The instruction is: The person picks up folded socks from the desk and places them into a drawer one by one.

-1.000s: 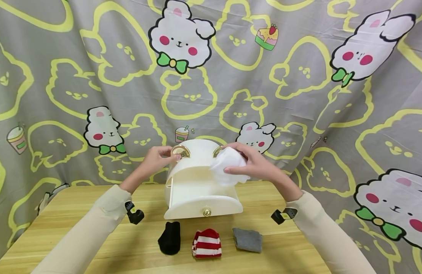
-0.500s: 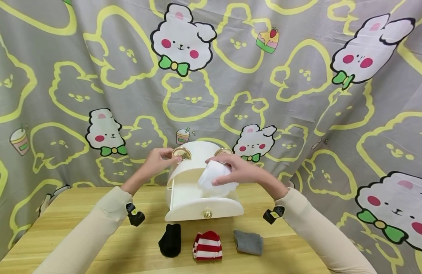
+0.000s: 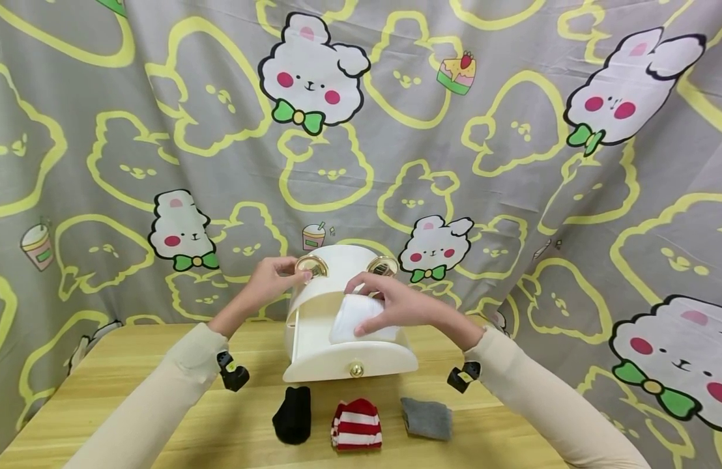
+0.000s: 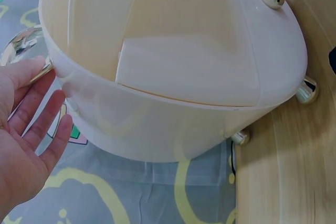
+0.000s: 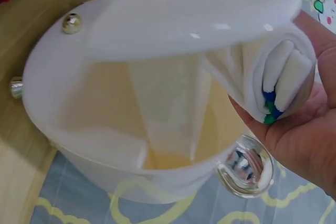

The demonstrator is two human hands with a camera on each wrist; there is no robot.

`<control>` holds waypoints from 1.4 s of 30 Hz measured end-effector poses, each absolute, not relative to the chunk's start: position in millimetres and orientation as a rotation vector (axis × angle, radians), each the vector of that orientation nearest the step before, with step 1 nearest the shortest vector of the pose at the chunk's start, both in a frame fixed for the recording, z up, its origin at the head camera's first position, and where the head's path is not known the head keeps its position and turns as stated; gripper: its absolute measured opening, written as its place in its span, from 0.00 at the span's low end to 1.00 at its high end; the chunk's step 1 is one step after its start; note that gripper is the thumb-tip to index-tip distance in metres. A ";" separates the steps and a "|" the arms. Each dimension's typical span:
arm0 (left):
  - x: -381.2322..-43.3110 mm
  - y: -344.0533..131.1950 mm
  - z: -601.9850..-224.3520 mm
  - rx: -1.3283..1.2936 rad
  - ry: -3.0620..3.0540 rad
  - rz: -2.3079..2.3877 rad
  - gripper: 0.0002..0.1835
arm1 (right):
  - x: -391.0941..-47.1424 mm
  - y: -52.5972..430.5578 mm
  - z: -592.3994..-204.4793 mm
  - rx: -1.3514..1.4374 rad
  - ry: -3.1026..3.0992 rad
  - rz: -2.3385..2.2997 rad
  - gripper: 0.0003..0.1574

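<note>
A white box (image 3: pixel 346 262) with a rounded top and gold fittings stands on the table, its drawer (image 3: pixel 320 370) pulled out toward me. My left hand (image 3: pixel 271 281) pinches the gold round ear (image 3: pixel 315 262) at the box's upper left between thumb and fingers. My right hand (image 3: pixel 403 305) grips a folded white sock (image 3: pixel 349 316), thumb on the near side and fingers over the top, low over the open drawer. Blue and green bits show in the sock's rolled end (image 5: pixel 272 106) in the right wrist view.
In front of the drawer lie a folded black sock (image 3: pixel 293 417), a red-and-white striped one (image 3: pixel 357 426) and a grey one (image 3: pixel 428 419), in a row on the wooden table (image 3: pixel 220 430). A patterned grey curtain (image 3: pixel 332 195) hangs behind the box.
My right hand has carried the white sock left and down, from in front of the right gold ear to the drawer opening. My left hand keeps its place at the left ear.
</note>
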State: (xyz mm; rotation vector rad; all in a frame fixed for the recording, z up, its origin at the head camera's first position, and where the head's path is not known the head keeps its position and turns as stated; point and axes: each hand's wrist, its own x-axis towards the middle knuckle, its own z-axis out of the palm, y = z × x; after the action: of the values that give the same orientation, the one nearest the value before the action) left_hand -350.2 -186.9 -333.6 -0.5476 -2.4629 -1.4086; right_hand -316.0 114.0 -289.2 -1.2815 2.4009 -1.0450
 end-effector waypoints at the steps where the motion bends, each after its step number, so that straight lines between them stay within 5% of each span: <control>1: -350.2 -187.0 -333.9 -0.548 -2.461 -1.412 0.13 | -315.4 113.5 -291.2 -1.292 2.400 -1.038 0.35; 29: -348.6 -187.5 -331.9 -0.523 -2.470 -1.396 0.13 | -297.1 118.5 -306.6 -1.785 2.975 -0.459 0.34; 42: -349.4 -186.5 -334.3 -0.531 -2.466 -1.412 0.12 | -298.8 129.6 -313.0 -2.182 2.886 -0.502 0.24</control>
State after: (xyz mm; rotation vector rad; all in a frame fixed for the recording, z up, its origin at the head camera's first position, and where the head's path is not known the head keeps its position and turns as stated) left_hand -349.4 -186.5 -334.3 -0.5309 -2.4664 -1.4120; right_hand -298.8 129.6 -313.0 -2.1824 2.8855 -0.5022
